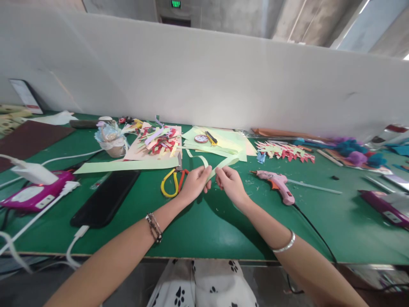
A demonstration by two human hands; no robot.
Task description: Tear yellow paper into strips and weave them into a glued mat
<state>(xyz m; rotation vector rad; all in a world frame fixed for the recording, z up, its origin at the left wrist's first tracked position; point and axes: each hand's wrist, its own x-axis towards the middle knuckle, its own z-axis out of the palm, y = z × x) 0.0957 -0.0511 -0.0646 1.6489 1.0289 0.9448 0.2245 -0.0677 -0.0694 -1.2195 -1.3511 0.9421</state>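
Note:
Just above the green table, my left hand (195, 183) and my right hand (230, 183) are close together, fingers pinched. Between them runs a pale green paper strip (228, 162); one end curls up beyond my left fingers, and another length slants past my right fingers. Beside my left hand lie scissors (169, 183) with yellow and red handles, their blades partly over a long, wide pale green paper strip (128, 165). A pink glue gun (276, 182) with a glue stick in it rests to the right of my right hand.
A black phone (105, 198) and purple power strip (38, 192) lie left, with white cables. Behind are paper scraps (161, 140), green sheets (220, 149) with a yellow cutter (211, 137), and zigzag paper pieces (286, 150). A white partition (204, 81) closes the back.

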